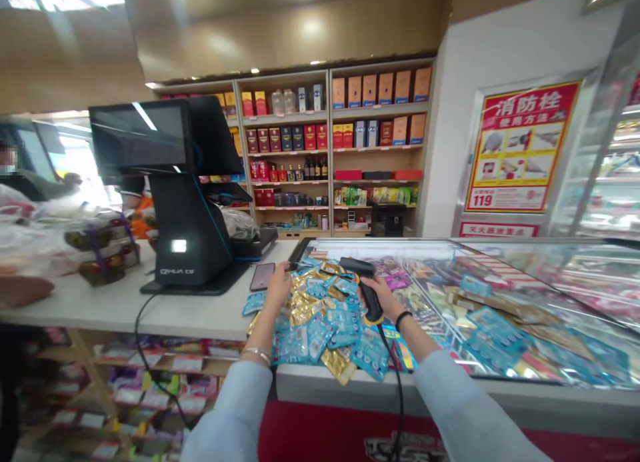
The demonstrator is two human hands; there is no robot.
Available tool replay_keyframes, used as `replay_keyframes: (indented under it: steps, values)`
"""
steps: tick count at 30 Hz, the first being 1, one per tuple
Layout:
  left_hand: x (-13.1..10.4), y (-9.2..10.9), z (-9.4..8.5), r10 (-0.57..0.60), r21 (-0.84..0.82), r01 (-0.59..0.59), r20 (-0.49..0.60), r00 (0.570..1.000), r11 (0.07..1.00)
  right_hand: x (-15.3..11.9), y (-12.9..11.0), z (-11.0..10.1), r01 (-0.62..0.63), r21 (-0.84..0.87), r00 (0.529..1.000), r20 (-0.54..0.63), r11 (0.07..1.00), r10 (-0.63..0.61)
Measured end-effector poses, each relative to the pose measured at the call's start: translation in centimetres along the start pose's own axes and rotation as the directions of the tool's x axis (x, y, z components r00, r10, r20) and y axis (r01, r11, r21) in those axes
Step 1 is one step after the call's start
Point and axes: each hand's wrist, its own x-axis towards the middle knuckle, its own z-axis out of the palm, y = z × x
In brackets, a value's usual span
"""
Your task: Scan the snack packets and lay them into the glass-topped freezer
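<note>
My right hand (386, 298) is wrapped round the handle of a black and yellow barcode scanner (371, 299), its head pointing left over the packets. A cable runs from the handle down over the counter front. My left hand (279, 287) is at the left edge of a heap of small blue packets (345, 322) and gold packets (304, 307). Its fingers are bent together at the heap's far left side; what they hold is too small to make out. A phone (263, 277) lies just left of this hand.
A black checkout terminal (183, 229) stands on the white counter (200, 322) at left, with bagged goods (103, 245) beyond it. The glass display case (435, 315) stretches right, with more blue packets (500, 339) at its right part. Stocked shelves (330, 149) line the back wall. A person is at far left.
</note>
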Motion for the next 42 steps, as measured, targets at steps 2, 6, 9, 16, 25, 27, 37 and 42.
replay_keyframes:
  steps: [2, 6, 9, 16, 25, 27, 37, 42]
  values:
    - [2.0, 0.4, 0.3, -0.066, 0.09, 0.059, 0.082, 0.994, 0.994, 1.1, 0.8, 0.1, -0.012, -0.083, 1.0, 0.013, 0.996, 0.014]
    - [5.3, 0.6, 1.3, -0.183, 0.162, 0.145, 0.249, 0.951, 0.976, 1.8, 1.8, -0.3, -0.022, -0.12, 1.0, -0.014, 0.993, 0.021]
    - [6.2, 0.2, 1.7, -0.198, 0.152, 0.157, 0.319, 0.927, 0.976, 1.9, 2.2, -0.8, -0.029, -0.098, 0.998, -0.063, 0.995, 0.023]
    - [5.6, -0.9, 1.0, -0.024, -0.09, 0.033, 0.098, 0.995, 0.995, 1.8, 1.0, -1.0, 0.026, -0.157, 0.999, -0.043, 0.987, -0.033]
    - [5.7, 0.0, 1.8, -0.002, -0.387, -0.103, -0.261, 0.965, 0.916, 0.9, 0.0, 0.0, 0.068, -0.276, 0.998, 0.035, 0.959, -0.06]
    - [5.7, -0.1, 2.0, -0.026, -0.432, -0.104, -0.284, 0.958, 0.896, 0.7, -0.3, 0.0, 0.06, -0.266, 0.998, 0.039, 0.962, -0.051]
    - [5.6, 0.7, 2.0, -0.048, -0.504, -0.099, -0.271, 0.961, 0.858, 0.5, -0.4, 0.3, 0.071, -0.314, 0.992, 0.118, 0.947, -0.035]
    - [5.4, 1.0, 1.8, -0.024, -0.419, -0.093, -0.264, 0.964, 0.903, 0.4, -0.5, 0.4, 0.054, -0.287, 0.995, 0.091, 0.956, -0.029]
